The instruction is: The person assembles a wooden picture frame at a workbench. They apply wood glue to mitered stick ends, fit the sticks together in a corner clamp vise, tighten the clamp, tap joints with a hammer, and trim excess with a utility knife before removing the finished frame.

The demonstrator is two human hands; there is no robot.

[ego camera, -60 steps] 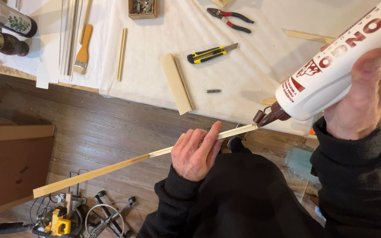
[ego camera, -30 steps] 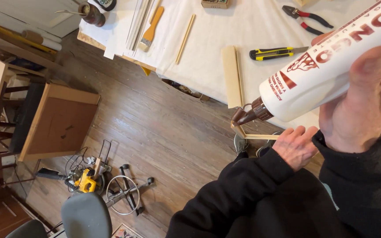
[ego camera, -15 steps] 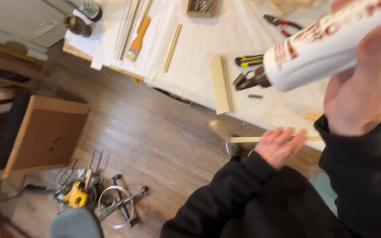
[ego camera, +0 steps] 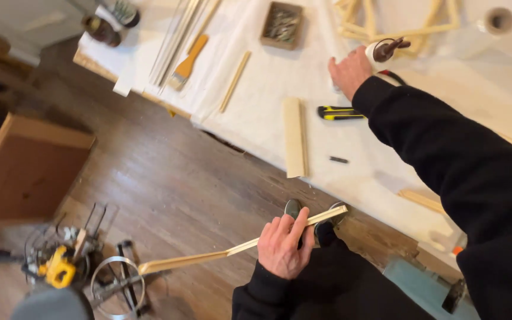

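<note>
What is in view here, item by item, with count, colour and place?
Wood strip: one, pale, in the left hand over the floor.
Glue bottle: one, white with a brown nozzle, on the table in the right hand.
Utility knife: one, yellow and black, on the table by the right wrist.
Flat board: one, pale, near the table edge.
Paintbrush: one, orange handle, on the table at upper left.
Small box: one, brown, at the table top.
Table: one, white-covered.
Left hand: gripping the strip.
Right hand: closed round the bottle.

Utility knife (ego camera: 340, 112); paintbrush (ego camera: 186, 64); screw box (ego camera: 281, 24).
</note>
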